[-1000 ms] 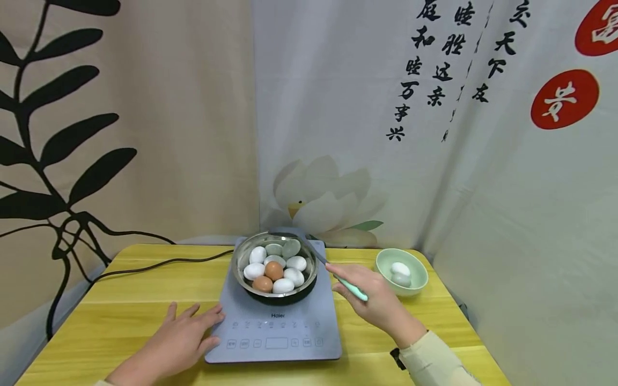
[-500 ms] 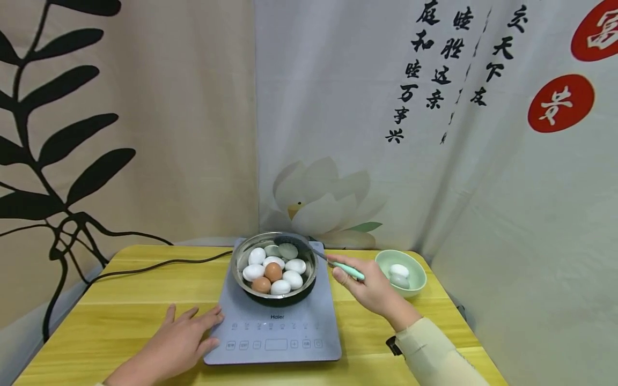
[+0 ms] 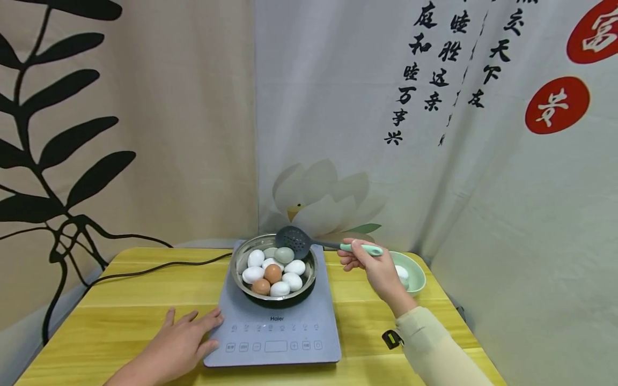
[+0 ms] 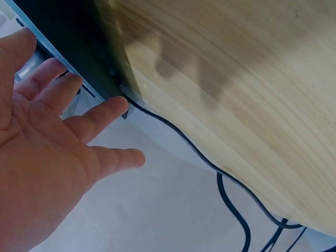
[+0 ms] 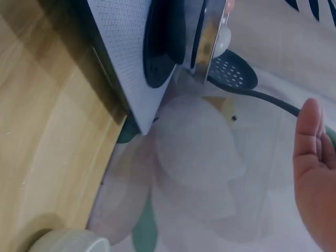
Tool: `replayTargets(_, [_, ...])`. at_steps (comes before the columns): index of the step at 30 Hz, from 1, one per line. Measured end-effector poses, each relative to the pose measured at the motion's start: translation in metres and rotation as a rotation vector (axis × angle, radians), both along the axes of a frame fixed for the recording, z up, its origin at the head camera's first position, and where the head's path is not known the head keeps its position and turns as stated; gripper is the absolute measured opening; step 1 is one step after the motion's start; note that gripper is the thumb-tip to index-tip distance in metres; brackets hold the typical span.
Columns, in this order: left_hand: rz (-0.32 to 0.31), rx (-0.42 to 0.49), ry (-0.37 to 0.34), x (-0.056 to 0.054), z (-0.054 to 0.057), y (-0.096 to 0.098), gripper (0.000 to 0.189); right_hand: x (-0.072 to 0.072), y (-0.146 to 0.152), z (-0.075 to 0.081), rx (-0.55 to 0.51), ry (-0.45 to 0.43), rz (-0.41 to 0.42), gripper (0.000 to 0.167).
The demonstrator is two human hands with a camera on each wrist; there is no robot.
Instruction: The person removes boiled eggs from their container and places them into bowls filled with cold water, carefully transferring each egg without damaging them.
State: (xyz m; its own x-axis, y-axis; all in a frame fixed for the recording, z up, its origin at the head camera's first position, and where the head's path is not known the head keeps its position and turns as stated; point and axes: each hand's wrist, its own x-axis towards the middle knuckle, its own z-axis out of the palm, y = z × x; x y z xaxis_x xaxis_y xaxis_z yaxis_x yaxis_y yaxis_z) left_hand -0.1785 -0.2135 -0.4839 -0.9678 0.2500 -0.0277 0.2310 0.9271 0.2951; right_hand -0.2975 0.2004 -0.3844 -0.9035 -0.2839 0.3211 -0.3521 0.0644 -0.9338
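My right hand grips the mint-green handle of a slotted skimmer spoon. Its dark, perforated head hangs over the back right rim of a steel pan, and no egg shows on it in the head view. White, brown and greenish eggs fill the pan, which stands on a grey induction cooktop. At the cooktop's left edge, my left hand has its fingers spread, fingertips right at the side. In the right wrist view the skimmer head is beside the pan's rim.
A pale green bowl with eggs in it stands at the right, partly hidden by my right hand. From the cooktop a black cable runs left across the wooden table. A printed curtain hangs close behind.
My right hand has raised the skimmer; its head has come up out of the pan and shows its holes. The left hand has stayed put.
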Motion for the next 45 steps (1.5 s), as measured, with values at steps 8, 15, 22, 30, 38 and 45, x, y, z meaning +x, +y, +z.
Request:
replayTargets(8, [0.003,0.001,0.004,0.000,-0.001,0.002,0.056,0.016,-0.009,0.006,0.000,0.041,-0.004,0.039])
replayTargets(15, [0.005,0.003,0.003,0.000,-0.003,0.001,0.056,0.022,-0.007,0.004,-0.135,-0.269,-0.249,0.045])
replayTargets(22, [0.013,0.004,0.007,0.000,-0.005,-0.001,0.056,0.032,-0.003,-0.008,-0.259,-0.426,-0.300,0.053])
replayTargets(30, [0.013,0.008,-0.008,0.000,-0.005,-0.002,0.057,0.051,0.014,-0.030,-0.298,-0.345,-0.270,0.044])
replayTargets(38, [0.013,0.006,-0.014,0.000,-0.006,0.000,0.058,0.056,0.016,-0.051,-0.320,-0.186,-0.214,0.036])
replayTargets(45, [0.013,0.012,-0.020,0.000,-0.005,0.001,0.058,0.066,0.004,-0.056,-0.155,0.074,-0.252,0.030])
